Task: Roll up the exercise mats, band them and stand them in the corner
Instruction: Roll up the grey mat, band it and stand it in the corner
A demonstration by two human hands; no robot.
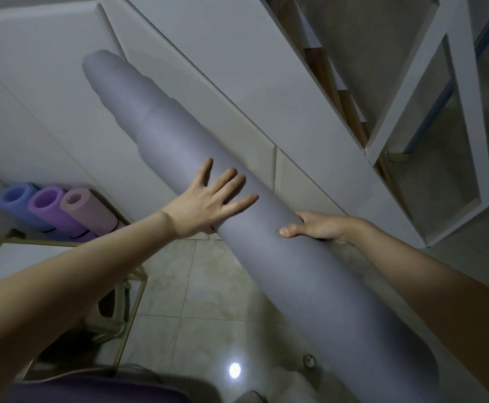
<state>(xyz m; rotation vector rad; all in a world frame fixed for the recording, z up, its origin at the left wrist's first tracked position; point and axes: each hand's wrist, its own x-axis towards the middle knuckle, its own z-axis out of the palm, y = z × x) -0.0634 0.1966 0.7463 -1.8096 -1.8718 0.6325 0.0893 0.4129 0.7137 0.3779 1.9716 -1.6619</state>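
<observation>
Grey mat (173, 135), rolled into a long tube, is held up off the floor on a slant. Its far end is telescoped, the inner turns stepping out in ridges; its near end blurs out toward the lower right, so its edge is hard to make out. Left hand (205, 203) lies flat on the tube's left flank, fingers straight and spread, gripping nothing. Right hand (318, 228) clasps the tube from the other side: thumb over the front, the fingers wrapped behind and hidden. Left of the grey mat and lower down, three more rolls stand side by side with open ends toward the camera: blue mat (13, 199), purple mat (45, 203), pink mat (76, 200). Their lower parts are cut off by the left forearm; dark lines cross them, too dim to identify. Below those, a thin metal frame (138, 289), partly hidden. Under the grey mat, pale tiled floor (196, 286) with one bright light spot (234, 370). Behind it, white wall panels (208, 68); to its right, a white-framed glazed partition (455, 112). Room dim.
</observation>
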